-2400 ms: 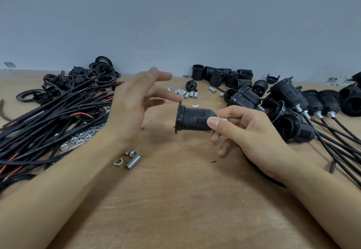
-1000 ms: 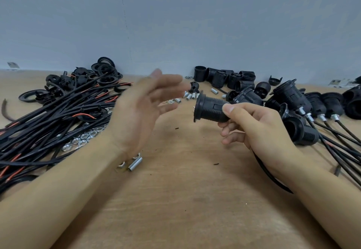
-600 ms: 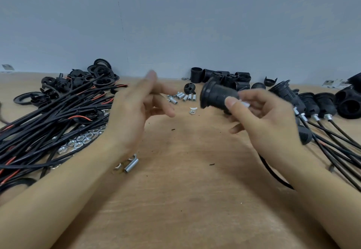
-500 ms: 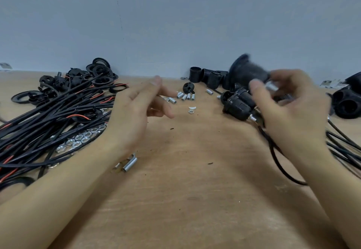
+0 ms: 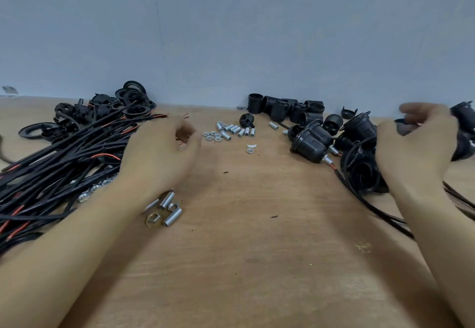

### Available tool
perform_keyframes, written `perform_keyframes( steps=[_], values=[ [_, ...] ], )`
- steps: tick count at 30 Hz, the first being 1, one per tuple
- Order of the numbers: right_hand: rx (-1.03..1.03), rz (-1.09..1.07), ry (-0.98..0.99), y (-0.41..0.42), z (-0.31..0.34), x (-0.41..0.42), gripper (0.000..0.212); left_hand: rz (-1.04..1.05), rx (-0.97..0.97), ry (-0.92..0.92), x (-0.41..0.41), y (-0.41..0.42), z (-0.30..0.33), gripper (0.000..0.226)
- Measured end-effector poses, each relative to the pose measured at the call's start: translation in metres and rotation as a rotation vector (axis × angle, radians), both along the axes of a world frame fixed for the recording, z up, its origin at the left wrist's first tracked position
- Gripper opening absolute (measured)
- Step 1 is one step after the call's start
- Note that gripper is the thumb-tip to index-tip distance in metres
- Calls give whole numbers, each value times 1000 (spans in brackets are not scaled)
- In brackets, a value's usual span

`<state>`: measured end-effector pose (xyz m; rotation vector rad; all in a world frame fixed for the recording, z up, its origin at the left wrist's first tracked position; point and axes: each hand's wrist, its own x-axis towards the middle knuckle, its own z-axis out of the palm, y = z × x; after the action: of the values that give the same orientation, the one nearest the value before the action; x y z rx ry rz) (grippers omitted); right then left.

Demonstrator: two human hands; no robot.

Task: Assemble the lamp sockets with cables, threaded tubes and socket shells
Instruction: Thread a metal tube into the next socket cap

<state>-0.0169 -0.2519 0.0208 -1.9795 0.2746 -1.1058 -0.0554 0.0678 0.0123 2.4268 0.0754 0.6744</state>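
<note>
My left hand (image 5: 159, 155) hovers over the bare ends of the black and red cables (image 5: 64, 158), fingers bent downward, with nothing visibly held. My right hand (image 5: 416, 147) is blurred over the pile of assembled black sockets (image 5: 311, 142) at the right, fingers spread with no grip on any of them. Cables trail from that pile toward the front right. Loose threaded tubes (image 5: 231, 129) and nuts (image 5: 213, 136) lie at the middle back. Empty socket shells (image 5: 282, 108) stand by the wall.
Black rings and caps (image 5: 128, 101) are heaped at the back left. More tubes and a nut (image 5: 167, 209) lie beside my left wrist. A lone socket insert (image 5: 246, 120) sits near the tubes. The wooden table (image 5: 244, 250) meets a grey wall behind.
My right hand carried the assembled socket from the middle to the pile at the right and loosened its grip. My left hand dropped toward the cable ends and curled its fingers.
</note>
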Motion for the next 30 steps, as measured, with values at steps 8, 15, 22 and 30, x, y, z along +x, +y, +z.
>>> perform_keyframes(
  steps=[8,15,22,30],
  values=[
    [-235,458,-84,50,-7,-24,16,199,527,395,7,28,1,32],
    [-255,627,-41,57,-15,-23,21,158,333,297,15,33,-4,17],
    [-249,644,-7,59,-19,-23,19,161,280,226,19,35,-4,22],
    [-235,659,5,59,-19,-23,19,247,150,-145,17,44,3,25]
  ],
)
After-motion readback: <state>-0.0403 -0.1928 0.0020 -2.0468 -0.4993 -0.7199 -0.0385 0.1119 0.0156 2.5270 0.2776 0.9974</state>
